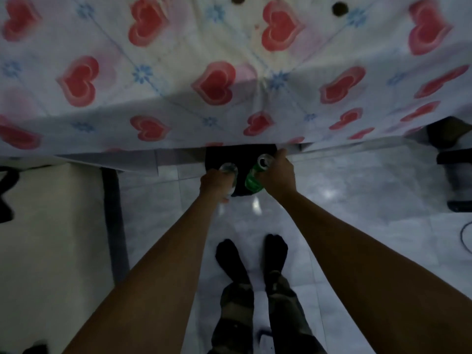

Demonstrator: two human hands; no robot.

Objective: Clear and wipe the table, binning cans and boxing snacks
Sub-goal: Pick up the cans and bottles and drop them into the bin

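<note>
My left hand (215, 183) grips a silver can (229, 172), top end up. A green can (256, 175) with an opened top is held in my right hand (277, 175). Both cans hang over a black bin (242, 155) that stands on the floor, partly hidden under the hanging edge of the table. The table (178, 80) fills the upper half of the view, covered by a white cloth with red hearts and blue flowers. Brownish stains and two dark round spots (339, 8) lie near its far side.
A cream-coloured seat (51, 226) with a dark frame stands at the left. Dark furniture legs (457, 180) stand at the right on the shiny tiled floor (357, 195). My feet (251, 259) in dark socks are below the bin. A cable lies at the far right.
</note>
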